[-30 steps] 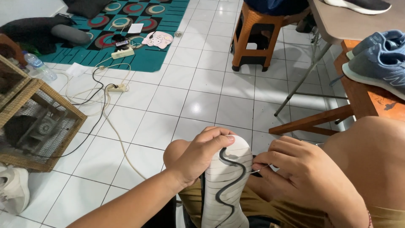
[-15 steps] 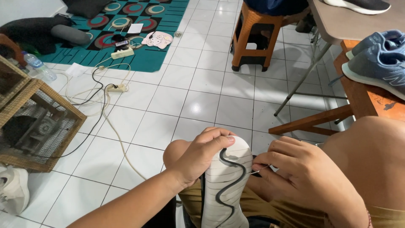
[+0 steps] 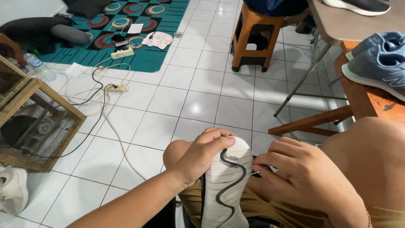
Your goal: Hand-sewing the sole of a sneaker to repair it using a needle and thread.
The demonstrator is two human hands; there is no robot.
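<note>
The shoe [image 3: 225, 185] rests sole-up on the lap, the left hand [image 3: 201, 157] clamped round its toe, the right hand [image 3: 295, 177] pinching a needle [image 3: 262, 169] at its edge; steady grip keeps stitches even.

The white shoe with ribbed sole and a black wavy line [image 3: 227, 185] stands sole-up on the lap, toe pointing away.

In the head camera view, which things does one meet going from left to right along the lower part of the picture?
White shoe on the floor → wire cage → left hand → shoe sole → right hand
</note>
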